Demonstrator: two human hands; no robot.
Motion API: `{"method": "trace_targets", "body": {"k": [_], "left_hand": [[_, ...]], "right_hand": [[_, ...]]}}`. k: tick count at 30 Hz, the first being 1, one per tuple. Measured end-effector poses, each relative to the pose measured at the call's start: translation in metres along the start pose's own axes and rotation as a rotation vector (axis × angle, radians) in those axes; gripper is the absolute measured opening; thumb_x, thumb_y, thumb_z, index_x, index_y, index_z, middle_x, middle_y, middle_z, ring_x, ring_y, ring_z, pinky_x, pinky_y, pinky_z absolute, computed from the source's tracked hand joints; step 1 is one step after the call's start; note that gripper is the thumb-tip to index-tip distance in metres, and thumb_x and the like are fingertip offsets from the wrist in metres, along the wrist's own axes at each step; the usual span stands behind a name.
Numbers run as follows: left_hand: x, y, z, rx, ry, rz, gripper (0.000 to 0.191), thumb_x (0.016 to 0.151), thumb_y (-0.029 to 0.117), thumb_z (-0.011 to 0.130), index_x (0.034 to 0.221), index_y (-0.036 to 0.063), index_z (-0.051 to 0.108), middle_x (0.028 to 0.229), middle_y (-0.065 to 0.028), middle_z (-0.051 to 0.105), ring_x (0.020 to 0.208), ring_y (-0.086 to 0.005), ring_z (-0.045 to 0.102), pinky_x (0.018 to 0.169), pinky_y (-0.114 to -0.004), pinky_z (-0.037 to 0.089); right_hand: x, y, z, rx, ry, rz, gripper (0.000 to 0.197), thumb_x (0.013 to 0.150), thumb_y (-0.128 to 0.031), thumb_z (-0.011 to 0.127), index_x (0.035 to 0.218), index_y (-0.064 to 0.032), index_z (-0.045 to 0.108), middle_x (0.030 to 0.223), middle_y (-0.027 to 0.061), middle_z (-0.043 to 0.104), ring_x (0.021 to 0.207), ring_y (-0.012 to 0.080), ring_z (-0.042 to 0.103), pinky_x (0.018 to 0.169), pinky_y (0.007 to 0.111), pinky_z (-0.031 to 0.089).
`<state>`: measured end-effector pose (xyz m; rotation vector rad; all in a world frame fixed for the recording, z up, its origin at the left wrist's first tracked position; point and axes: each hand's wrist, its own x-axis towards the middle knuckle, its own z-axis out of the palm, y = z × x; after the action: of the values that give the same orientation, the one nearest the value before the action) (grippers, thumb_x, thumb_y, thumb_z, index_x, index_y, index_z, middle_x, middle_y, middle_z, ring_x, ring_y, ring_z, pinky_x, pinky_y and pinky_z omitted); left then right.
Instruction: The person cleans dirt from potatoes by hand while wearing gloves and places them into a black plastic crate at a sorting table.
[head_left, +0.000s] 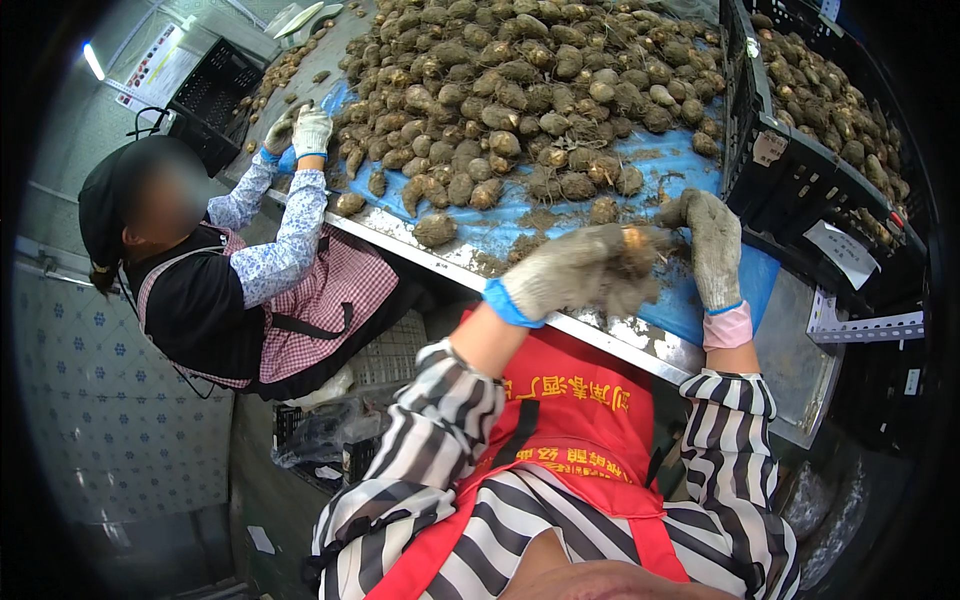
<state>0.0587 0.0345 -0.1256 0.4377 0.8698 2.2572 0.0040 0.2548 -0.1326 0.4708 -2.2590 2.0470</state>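
My left hand (574, 276), in a soiled knit glove with a blue cuff, grips a muddy taro corm (636, 241) above the front edge of the table. A pale orange cut or bare patch shows on the corm. My right hand (709, 240), gloved too and with a pink cuff, is beside it with fingers bent towards the corm. Motion blur hides whether those fingers touch it or hold any roots. Beyond both hands a large heap of taro corms (495, 97) lies on a blue plastic sheet (660, 161), with loose soil and root hairs around it.
A black plastic crate (817, 161) of taro stands at the right, paper labels on its side. On the left a co-worker (202, 285) in gloves handles something at the table's metal edge (450, 271). Another black crate (217, 90) stands behind that person.
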Motion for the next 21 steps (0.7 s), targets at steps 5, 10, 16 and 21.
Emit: {"method": "trace_targets", "body": {"k": [5,10,16,21], "left_hand": [[-0.078,0.123,-0.054,0.201,0.214,0.208,0.078,0.091,0.053,0.054,0.148,0.0068,0.029,0.136,-0.0179,0.040,0.123,-0.0316,0.044,0.099,-0.045,0.041],[-0.110,0.291,-0.041,0.451,0.776,0.804,0.064,0.105,0.050,0.035,0.158,0.0176,0.020,0.164,-0.0232,0.012,0.150,-0.0380,0.022,0.121,-0.058,0.025],[-0.047,0.143,-0.010,1.446,0.733,0.140,0.037,0.101,0.034,0.058,0.122,0.0048,0.067,0.098,-0.0103,0.073,0.082,-0.0167,0.069,0.073,-0.029,0.056],[-0.009,0.050,-0.008,1.889,0.722,-0.362,0.045,0.092,0.049,0.067,0.110,0.0085,0.072,0.094,-0.0122,0.073,0.084,-0.0209,0.071,0.068,-0.034,0.056]], "right_hand": [[-0.003,-0.010,0.012,-0.443,-0.157,-0.025,0.020,0.100,-0.017,0.056,0.098,-0.0015,0.068,0.090,0.0068,0.072,0.077,0.0163,0.064,0.072,0.032,0.050],[-0.007,0.001,0.024,-0.298,-0.112,-0.164,0.021,0.098,-0.017,0.059,0.111,-0.0045,0.070,0.102,0.0118,0.071,0.090,0.0237,0.068,0.081,0.033,0.052],[-0.002,0.029,0.009,-0.256,0.125,-0.089,0.027,0.097,-0.022,0.061,0.115,-0.0059,0.070,0.108,0.0155,0.071,0.097,0.0275,0.068,0.087,0.035,0.052],[-0.001,0.012,0.025,-0.276,-0.061,-0.003,0.026,0.100,-0.010,0.058,0.122,0.0024,0.065,0.114,0.0077,0.069,0.105,0.0142,0.065,0.094,0.025,0.050]]}}
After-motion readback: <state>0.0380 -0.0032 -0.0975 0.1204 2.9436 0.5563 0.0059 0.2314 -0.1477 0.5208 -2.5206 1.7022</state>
